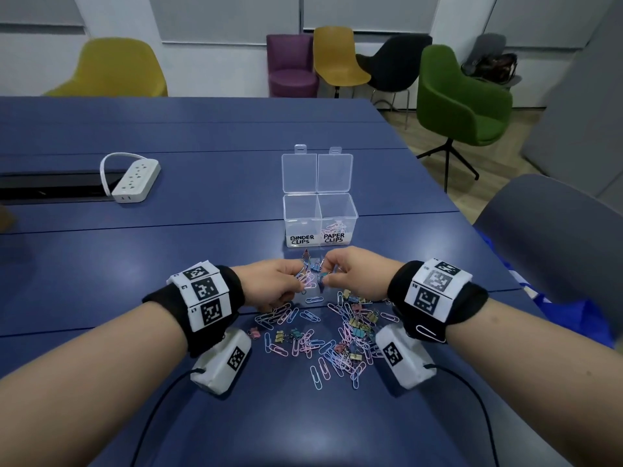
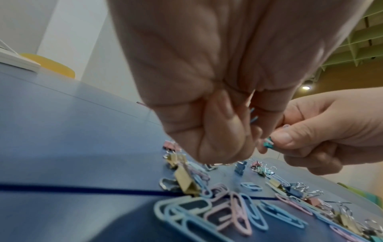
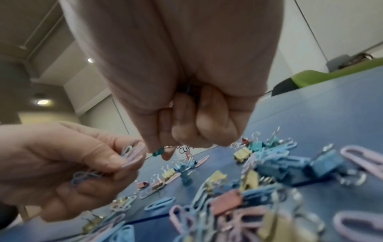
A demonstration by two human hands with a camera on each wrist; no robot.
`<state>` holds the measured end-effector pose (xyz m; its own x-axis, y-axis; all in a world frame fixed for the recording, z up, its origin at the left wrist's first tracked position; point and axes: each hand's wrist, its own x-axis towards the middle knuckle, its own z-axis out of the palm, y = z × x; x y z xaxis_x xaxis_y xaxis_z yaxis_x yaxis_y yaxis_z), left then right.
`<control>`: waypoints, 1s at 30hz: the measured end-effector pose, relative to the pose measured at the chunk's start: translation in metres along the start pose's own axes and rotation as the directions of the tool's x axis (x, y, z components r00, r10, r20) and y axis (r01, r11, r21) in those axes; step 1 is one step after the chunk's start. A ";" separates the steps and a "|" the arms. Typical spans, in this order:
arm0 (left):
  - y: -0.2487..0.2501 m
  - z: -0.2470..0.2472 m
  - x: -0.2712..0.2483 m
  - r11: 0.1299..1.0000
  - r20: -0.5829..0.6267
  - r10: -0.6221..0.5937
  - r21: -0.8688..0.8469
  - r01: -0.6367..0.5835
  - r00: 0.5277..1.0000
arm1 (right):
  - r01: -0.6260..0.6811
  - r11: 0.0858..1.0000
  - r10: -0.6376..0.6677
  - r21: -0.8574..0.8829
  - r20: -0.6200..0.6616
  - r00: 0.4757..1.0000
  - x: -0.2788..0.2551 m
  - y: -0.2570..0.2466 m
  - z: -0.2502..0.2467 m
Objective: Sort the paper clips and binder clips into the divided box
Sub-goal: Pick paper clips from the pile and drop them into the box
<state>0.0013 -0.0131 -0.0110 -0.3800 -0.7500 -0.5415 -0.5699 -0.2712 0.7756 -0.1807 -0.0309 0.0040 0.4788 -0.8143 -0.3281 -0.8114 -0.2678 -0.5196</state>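
Left hand grips paper clips; right hand pinches binder clip.

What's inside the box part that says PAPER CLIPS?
A few pastel paper clips lie at the bottom of the PAPER CLIPS compartment of the divided box. Its white label covers the front, so some may be hidden behind it.

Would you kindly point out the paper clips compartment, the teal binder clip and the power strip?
paper clips compartment (image 1: 338, 214): head view, its clear front wall.
teal binder clip (image 2: 268, 144): left wrist view, its body.
power strip (image 1: 136, 179): head view, its top face.
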 end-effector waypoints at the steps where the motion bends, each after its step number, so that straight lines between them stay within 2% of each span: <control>1: 0.000 -0.001 -0.001 1.000 -0.002 -0.005 -0.004 0.005 1.000 | -0.007 1.000 0.007 -0.027 -0.006 1.000 0.000 0.001 -0.001; 3: -0.001 -0.003 -0.002 0.999 0.001 -0.012 -0.033 0.012 1.000 | -0.021 0.999 0.020 -0.042 -0.006 1.000 0.000 0.002 -0.003; 8: 0.004 0.004 -0.002 0.992 0.000 0.003 -0.129 -0.003 1.000 | 0.000 0.994 -0.004 0.109 0.041 0.999 -0.004 -0.005 -0.002; 14: 0.010 0.015 0.005 0.973 -0.002 -0.040 -0.228 0.039 0.999 | -0.013 0.993 0.006 0.113 0.061 0.998 0.000 -0.010 0.006; 17: 0.017 0.017 0.005 0.932 0.045 -0.055 -0.355 0.068 0.997 | 0.006 0.998 -0.011 0.059 0.089 0.996 0.001 -0.017 0.006; 20: 0.023 0.015 0.005 0.870 0.102 -0.021 -0.488 0.068 0.995 | -0.001 1.000 0.003 -0.013 0.124 0.992 0.000 -0.023 0.000; 23: 0.021 0.007 0.009 0.822 0.156 0.006 -0.563 0.084 0.988 | -0.042 0.998 0.033 0.055 0.160 0.987 -0.003 -0.022 -0.014; 25: 0.018 0.002 0.014 0.822 0.170 -0.033 -0.556 0.124 0.985 | -0.086 0.989 0.068 0.119 0.150 0.986 -0.005 -0.016 -0.024; 27: 0.019 -0.002 0.016 0.866 0.155 -0.086 -0.477 0.151 0.984 | -0.160 0.971 0.132 0.178 0.157 0.979 -0.006 -0.006 -0.033; 30: 0.033 -0.012 0.018 0.907 0.073 -0.129 -0.395 0.147 0.989 | -0.297 0.909 0.225 0.293 0.254 0.941 -0.008 0.008 -0.045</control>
<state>-0.0159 -0.0433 0.0088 -0.3556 -0.6626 -0.6592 -0.2855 -0.5946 0.7516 -0.2064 -0.0497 0.0380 0.3531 -0.6953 -0.6260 -0.7812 0.1491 -0.6062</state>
